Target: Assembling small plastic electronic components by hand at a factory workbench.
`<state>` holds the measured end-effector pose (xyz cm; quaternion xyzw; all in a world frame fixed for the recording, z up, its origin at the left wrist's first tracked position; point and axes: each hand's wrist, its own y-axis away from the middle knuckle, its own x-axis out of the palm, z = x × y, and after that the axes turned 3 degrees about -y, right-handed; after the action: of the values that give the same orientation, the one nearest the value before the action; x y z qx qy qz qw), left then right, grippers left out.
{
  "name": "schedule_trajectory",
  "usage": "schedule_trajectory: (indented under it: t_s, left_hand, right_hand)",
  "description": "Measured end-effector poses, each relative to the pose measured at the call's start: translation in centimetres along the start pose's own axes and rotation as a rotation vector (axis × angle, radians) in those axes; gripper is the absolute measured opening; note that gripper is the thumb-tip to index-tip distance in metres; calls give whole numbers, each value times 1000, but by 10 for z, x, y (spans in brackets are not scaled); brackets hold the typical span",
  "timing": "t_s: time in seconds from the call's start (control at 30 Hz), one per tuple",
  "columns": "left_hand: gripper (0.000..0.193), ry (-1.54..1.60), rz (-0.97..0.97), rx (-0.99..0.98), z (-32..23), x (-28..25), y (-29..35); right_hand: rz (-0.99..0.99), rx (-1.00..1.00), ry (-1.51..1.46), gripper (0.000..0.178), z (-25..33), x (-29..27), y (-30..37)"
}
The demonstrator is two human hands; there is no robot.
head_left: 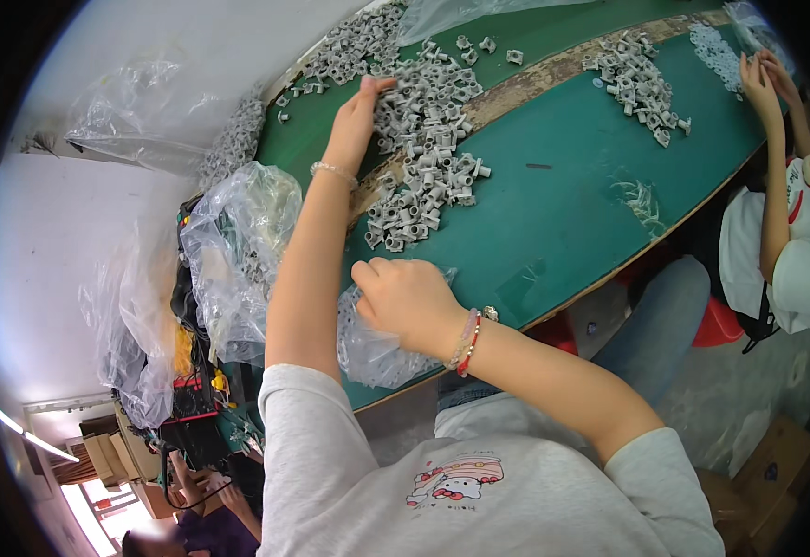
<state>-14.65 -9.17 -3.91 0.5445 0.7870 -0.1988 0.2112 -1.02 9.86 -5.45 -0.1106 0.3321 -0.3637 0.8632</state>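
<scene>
Grey parts [431, 139] lay heaped by L hand [356, 119]

L arm was stretched fwd, nearly straight; R arm was bent, w/ R hand [412, 299] low, back up, nr the close edge of the green tabletop [558, 209]. Main heap sat just right of L fingers, fwd of R hand & apart from it. L fingers were extended, nothing visibly gripped. R fingers were curled at a clear bag [382, 360]; can't tell if clenched on it.

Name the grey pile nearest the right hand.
The central pile: its near end is just beyond the right hand; the right pile and back pile lie farther off.
</scene>
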Motion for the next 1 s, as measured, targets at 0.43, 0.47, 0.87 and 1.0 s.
schedule_trajectory:
  t_s: [0.43, 0.47, 0.87, 1.0]
  left_hand:
    - [59, 173, 295, 86, -69, 22, 61]
    - [58, 104, 317, 105, -73, 20, 67]
    - [47, -150, 266, 180, -24, -11, 119]
    - [60, -1, 494, 144, -56, -4, 121]
  right_hand:
    - [21, -35, -45, 13, 1, -6, -2]
    - [29, -54, -52, 12, 1, -5, -1]
    - [10, -56, -32, 11, 0, -3, 1]
    - [16, -69, -19, 13, 0, -4, 1]
